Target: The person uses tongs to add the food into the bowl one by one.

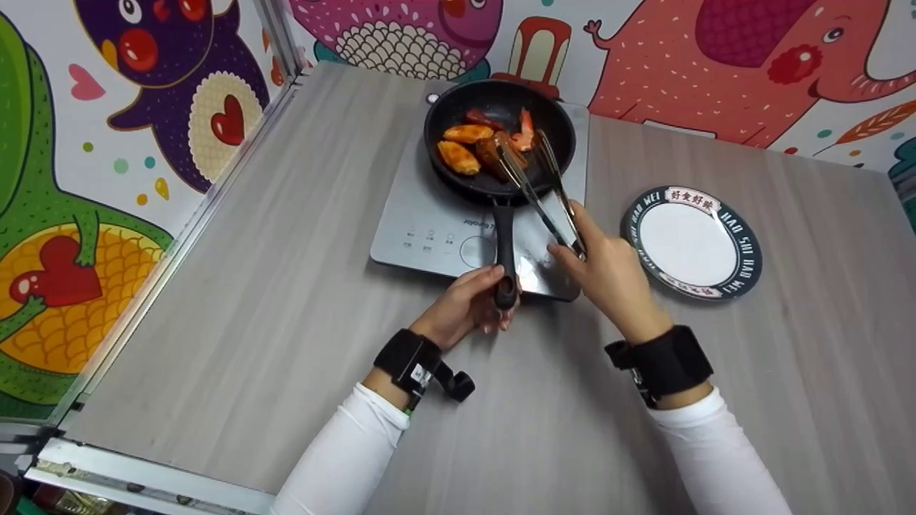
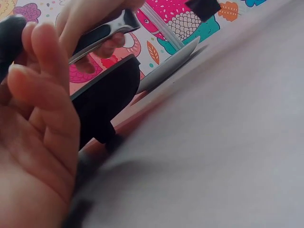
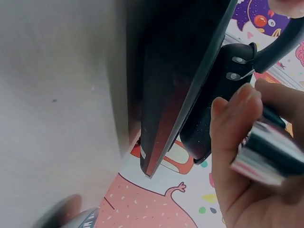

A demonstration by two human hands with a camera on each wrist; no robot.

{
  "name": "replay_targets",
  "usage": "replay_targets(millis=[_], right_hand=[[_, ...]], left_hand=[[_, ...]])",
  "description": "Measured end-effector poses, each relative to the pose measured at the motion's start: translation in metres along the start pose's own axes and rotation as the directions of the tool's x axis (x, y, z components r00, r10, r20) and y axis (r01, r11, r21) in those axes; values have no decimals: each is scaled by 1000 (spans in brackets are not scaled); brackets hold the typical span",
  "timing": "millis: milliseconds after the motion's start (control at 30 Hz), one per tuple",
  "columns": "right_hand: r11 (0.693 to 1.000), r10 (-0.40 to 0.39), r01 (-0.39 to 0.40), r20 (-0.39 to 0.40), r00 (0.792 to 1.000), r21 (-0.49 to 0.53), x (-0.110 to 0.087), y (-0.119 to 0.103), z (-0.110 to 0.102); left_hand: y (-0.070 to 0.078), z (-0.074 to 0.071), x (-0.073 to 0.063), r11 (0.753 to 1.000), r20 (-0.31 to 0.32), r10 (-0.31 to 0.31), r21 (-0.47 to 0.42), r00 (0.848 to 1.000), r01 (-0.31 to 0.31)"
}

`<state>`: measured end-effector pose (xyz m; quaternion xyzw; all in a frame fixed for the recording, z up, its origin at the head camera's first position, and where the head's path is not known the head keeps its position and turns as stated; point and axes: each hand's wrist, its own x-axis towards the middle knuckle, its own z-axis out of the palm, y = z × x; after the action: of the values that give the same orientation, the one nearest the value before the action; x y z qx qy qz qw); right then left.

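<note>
A black frying pan (image 1: 494, 94) is at the back of a grey induction cooktop (image 1: 404, 214). In it lie a shrimp (image 1: 525, 129), two orange pieces of food (image 1: 458, 157) and a browner piece (image 1: 490, 151). My left hand (image 1: 461, 307) grips the end of the pan's black handle (image 1: 504, 236), thumb on top. With my right hand (image 1: 612, 275) I hold metal tongs (image 1: 552, 168), their tips spread around the browner piece inside the pan. The right wrist view has the tongs' shiny handle (image 3: 270, 152) between thumb and fingers, beside the pan handle.
Right of the cooktop lies a white plate (image 1: 748, 254) with a dark lettered rim. Behind the grey wood-look table (image 1: 300, 236) stands a cartoon-printed wall (image 1: 658, 64). A metal frame edge (image 1: 164, 265) runs along the left side.
</note>
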<state>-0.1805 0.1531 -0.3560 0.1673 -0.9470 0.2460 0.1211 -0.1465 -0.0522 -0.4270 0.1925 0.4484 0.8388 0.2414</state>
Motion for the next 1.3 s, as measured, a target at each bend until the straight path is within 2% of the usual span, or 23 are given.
replay_targets(millis=[200,400,500,700,867,1000,1167,1300], right_hand=[[1000,3,-3,7,1000,13,-20,5,-3],[999,-19,20,-76,997,25,-44,13,-9],[999,15,-13,-88,996,29,-58,20,-11],[990,144,-142,-92,985,20,-81,37,-19],[983,184,-184,-72,980,7,-96,47,-25],[984,176,-176,-44,983,-1,-104,52,-27],[988,146,-145,16,989,-61,-106,54,-26],[984,157,-150,80,984,-95,-107,55,-26]], left_hand=[[3,1,0,1000,-11,-9,7,1000,9],[3,1,1,1000,-8,-7,-4,1000,7],[3,1,1,1000,0,-6,-9,1000,6],[3,1,1,1000,7,-4,-19,1000,4],[3,1,-1,1000,11,-6,-14,1000,6],[2,1,-1,1000,12,-2,-4,1000,2],[2,1,-2,1000,8,-5,-8,1000,5],[2,1,-1,1000,5,-10,-8,1000,10]])
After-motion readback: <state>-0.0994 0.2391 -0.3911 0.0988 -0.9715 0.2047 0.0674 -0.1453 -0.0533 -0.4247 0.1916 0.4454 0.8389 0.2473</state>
